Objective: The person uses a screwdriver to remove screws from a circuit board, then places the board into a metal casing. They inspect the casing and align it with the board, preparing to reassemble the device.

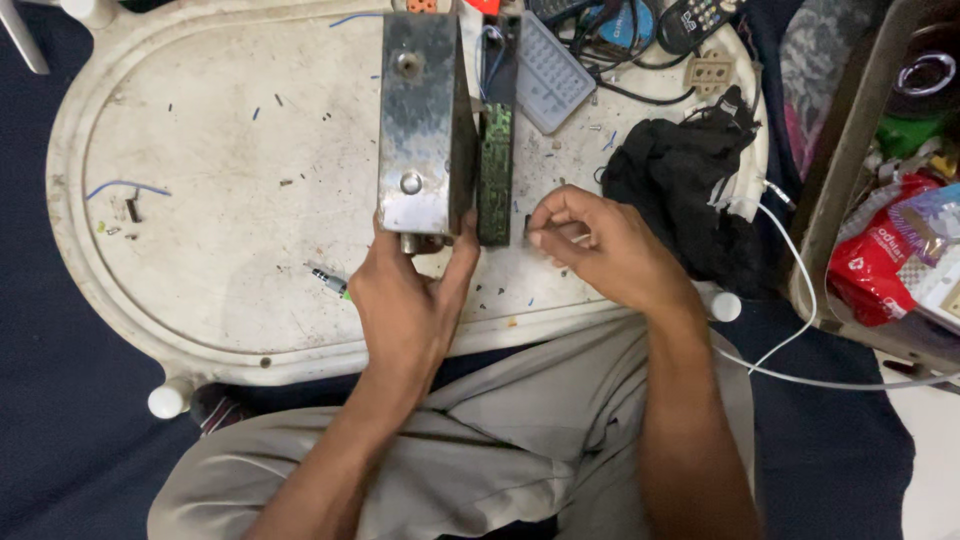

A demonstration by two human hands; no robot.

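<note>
A worn metal box (420, 120) stands on a white oval tabletop (200, 200), with a green circuit board (495, 170) on edge along its right side. My left hand (405, 300) grips the box's near end, thumb on its right corner. My right hand (600, 245) sits just right of the board, thumb and fingers pinched on a small dark part (528, 228) near the board's lower end.
A black cloth (680, 190) lies at the right of the table. A grey keypad (550, 75), cables and remotes sit at the back. A white cable (800, 330) runs off the right edge. A shelf with a red packet (875, 265) stands to the right. Wire scraps litter the tabletop.
</note>
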